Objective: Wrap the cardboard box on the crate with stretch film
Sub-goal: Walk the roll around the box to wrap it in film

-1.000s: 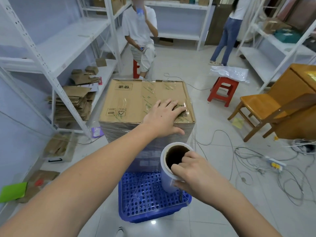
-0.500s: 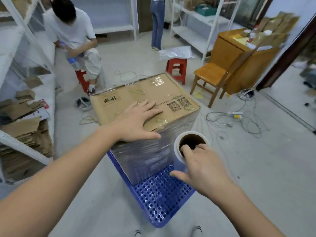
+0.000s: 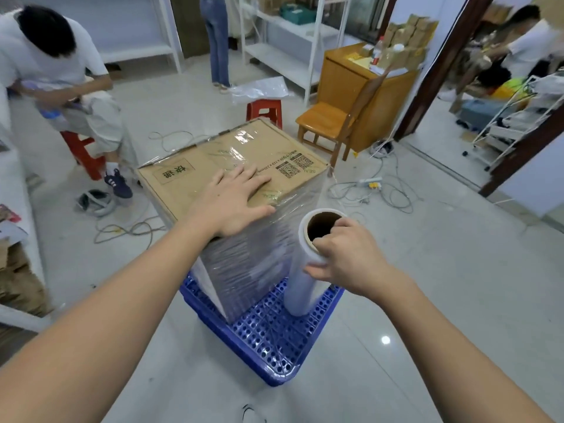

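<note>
A brown cardboard box (image 3: 213, 160) stands on a blue perforated plastic crate (image 3: 271, 340). Its sides are covered in layers of clear stretch film, which stretches from the box's right corner to the roll. My left hand (image 3: 235, 199) lies flat on the box top near its front edge, fingers spread. My right hand (image 3: 341, 254) grips the top rim of the upright stretch film roll (image 3: 305, 279), fingers hooked into its brown core. The roll stands just right of the box, above the crate's right side.
A person sits on a red stool (image 3: 81, 151) at the left. Another red stool (image 3: 265, 109), a wooden chair (image 3: 323, 123) and a wooden cabinet (image 3: 360, 93) stand behind the box. Loose cables (image 3: 384, 187) lie on the floor at right. White shelving lines the back.
I have stepped leftwards round the box, so its front right corner now faces me. The roll went round with my right hand. My left hand stayed flat on the box top.
</note>
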Tool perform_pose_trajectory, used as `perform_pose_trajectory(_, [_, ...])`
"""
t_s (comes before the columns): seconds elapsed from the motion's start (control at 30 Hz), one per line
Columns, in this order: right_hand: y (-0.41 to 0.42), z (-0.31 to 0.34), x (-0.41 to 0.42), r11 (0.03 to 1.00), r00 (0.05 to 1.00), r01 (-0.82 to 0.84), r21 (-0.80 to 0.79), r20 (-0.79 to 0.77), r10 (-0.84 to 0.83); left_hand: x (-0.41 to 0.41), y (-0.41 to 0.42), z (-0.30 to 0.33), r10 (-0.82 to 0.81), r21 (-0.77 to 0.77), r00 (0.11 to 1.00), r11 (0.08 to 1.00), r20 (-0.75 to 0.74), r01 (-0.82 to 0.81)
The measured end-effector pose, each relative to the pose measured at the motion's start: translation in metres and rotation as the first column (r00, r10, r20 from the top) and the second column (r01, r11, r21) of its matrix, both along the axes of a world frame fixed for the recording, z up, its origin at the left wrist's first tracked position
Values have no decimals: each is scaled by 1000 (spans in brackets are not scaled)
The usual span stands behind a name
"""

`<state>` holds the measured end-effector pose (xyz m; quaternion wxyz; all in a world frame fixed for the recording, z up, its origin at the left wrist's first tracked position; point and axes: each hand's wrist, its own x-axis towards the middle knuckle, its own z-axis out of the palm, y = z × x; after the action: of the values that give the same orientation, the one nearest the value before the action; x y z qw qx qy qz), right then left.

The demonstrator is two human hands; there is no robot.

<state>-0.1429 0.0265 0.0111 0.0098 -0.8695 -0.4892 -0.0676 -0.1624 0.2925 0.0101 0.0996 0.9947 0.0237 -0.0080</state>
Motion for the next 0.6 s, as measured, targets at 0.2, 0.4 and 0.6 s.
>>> perform_pose_trajectory(0.2, [-3,9,-18,966,975,-216,-143,-74,208,-2,-1,1,-5,-1,1000,1000,2,5])
perform_pose_trajectory(0.4, [2,6,-36,965,995,-99,-243,-57,87,0,1,1,4,-15,1000,1000,7,-4])
perform_pose_trajectory(0.6, [16,6,-70,998,999,22,-61,-32,-24,-1,-1,2,16,-21,1000,1000,14,-16])
